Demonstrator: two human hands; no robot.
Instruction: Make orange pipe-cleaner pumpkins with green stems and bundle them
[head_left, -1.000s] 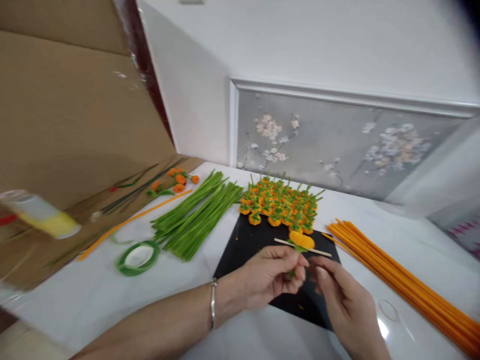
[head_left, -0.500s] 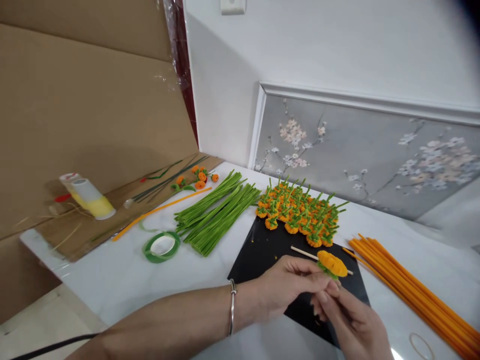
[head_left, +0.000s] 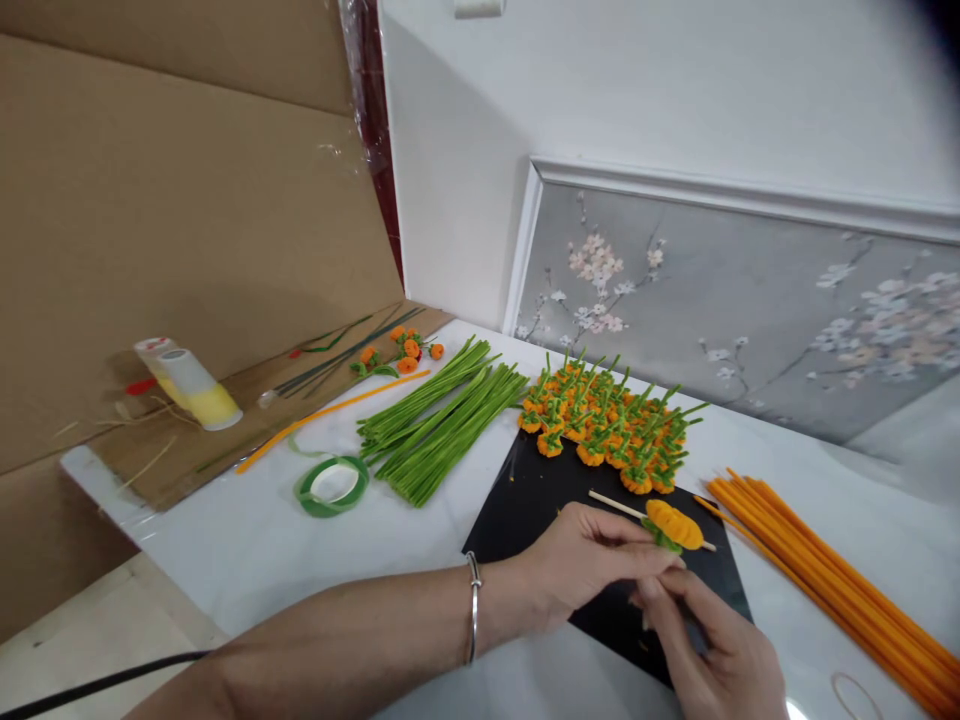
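Observation:
An orange, ribbed, pumpkin-shaped chenille piece [head_left: 674,524] with green chenille at its base is held tilted above the black mat [head_left: 510,505]. My left hand [head_left: 581,565] pinches it at the green part, thumb and forefinger closed. Just below, the fingertips of my right hand [head_left: 712,635] are pressed together beside the left thumb; its grip seems to be on the green stem, which the fingers mostly hide. Behind the piece a thin wooden stick [head_left: 615,503] lies on the mat. Several similar orange pieces [head_left: 592,452] with upright green stems stand in rows at the mat's far end.
Green chenille stems [head_left: 442,430] lie left of the mat, with a roll of green tape [head_left: 307,492] nearby. Orange stems [head_left: 817,570] are bundled at right near a rubber band [head_left: 855,692]. A glue bottle [head_left: 202,392] rests on cardboard at left. A framed picture [head_left: 675,290] leans behind.
The view has shifted slightly, so the scene sits a little further right. Both hands keep hold of the orange piece, which has turned slightly in the fingers.

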